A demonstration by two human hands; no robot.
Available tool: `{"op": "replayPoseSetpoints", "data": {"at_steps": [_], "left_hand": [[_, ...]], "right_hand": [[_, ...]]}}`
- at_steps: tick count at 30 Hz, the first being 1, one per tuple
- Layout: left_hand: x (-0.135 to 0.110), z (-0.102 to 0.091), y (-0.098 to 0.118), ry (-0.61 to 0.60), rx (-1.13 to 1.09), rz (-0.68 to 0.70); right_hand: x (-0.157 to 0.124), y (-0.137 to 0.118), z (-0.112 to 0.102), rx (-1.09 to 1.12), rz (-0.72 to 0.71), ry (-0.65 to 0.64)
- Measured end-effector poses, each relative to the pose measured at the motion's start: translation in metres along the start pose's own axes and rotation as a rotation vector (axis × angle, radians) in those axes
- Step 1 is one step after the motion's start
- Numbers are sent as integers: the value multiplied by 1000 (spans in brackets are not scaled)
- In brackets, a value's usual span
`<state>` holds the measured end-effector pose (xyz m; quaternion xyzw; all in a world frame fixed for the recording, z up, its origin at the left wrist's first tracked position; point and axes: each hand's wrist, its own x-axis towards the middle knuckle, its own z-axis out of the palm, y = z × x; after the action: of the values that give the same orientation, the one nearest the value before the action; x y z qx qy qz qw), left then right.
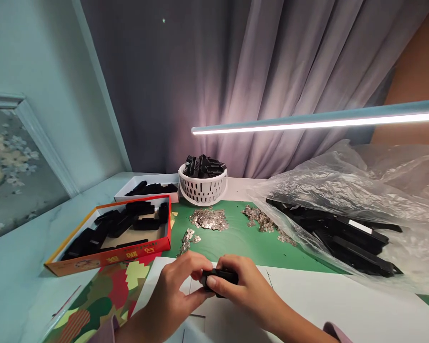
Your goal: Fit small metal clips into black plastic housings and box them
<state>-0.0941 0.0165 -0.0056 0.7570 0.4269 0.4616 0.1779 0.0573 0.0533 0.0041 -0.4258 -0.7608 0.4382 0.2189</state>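
a black plastic piece (219, 278) was held above a white sheet (307, 305), pinched from both sides. the left grip (171, 286) was narrow, its fingers wrapped round the near end of the piece, and the right grip (245, 290) was just as narrow, closed on the other end, with the two hands almost touching.

ahead of the hands lay a green cutting mat (257, 257) carrying two heaps of small silver metal stampings (209, 219) (260, 220) and a little scattered group of the same (188, 240). to the right, a clear plastic bag (329, 183) covered a pile of long black parts (343, 240), one with a white label (360, 226) that showed no readable writing. a white basket (202, 190) at the far edge of the mat was heaped with black pieces, and beside it stood a white box (143, 181) holding more. nearer, a red and yellow box lid (109, 257) held black pieces too; its red wall bore printed characters too blurred to read. a patterned card (100, 295) lay on the pale marble-look bench (57, 228) beside the white sheet.
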Motion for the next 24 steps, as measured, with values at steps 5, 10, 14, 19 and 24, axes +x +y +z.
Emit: {"op": "replayPoseSetpoints", "data": {"at_steps": [5,10,14,19,24], "left_hand": [[1,-1,6,-2,2,-43],[4,-1,11,44,-46,-94],[3,-1,11,51,-83,-131],[2,0,13,60,-53,-120],[1,-1,13,76,-42,-100]], "right_hand": [[-3,-1,-2,38,-19,-5],[-5,-3,-2,83,-31,-3],[-4,-3,-1,112,-23,-23],[-5,-4,-3,132,-21,-40],[-6,-4,-3,164,8,-57]]}}
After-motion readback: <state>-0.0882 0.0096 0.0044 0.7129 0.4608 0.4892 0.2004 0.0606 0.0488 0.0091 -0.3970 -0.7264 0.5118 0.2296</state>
